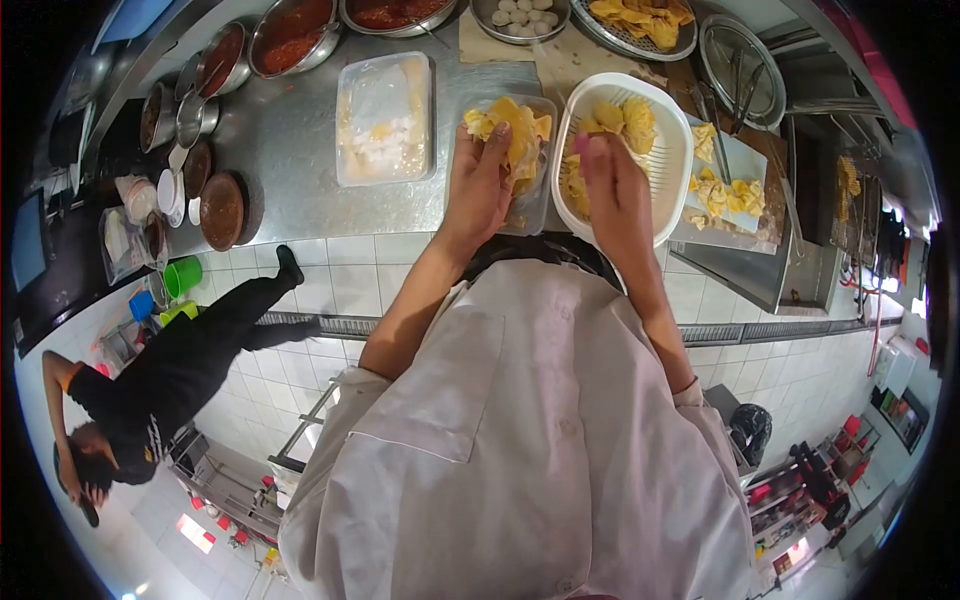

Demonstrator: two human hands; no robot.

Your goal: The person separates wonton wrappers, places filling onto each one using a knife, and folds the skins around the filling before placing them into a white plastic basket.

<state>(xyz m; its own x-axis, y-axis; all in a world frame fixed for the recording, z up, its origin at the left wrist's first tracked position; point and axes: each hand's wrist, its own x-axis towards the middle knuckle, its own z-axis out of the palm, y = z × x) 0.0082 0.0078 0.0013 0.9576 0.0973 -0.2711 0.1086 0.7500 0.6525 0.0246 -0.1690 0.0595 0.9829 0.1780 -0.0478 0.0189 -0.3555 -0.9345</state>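
Moving yellow dumplings (520, 128) between two containers looks like the work in hand, and it seems roughly midway. A clear plastic tub (537, 200) on the steel tabletop (290, 140) holds a heap of them, while the white basket (668, 170) just beside it holds a few, with much of its slotted floor bare. The left hand (478, 190) rests over the tub, its grip closed loosely on one dumpling at the near edge of the heap. The right hand (615, 190) reaches into the basket with fingers curled downward; whether its grip holds anything I cannot tell, since the fingertips hide it. More dumplings lie loose on a tray (745, 160) to the right of the basket, well apart from both hands.
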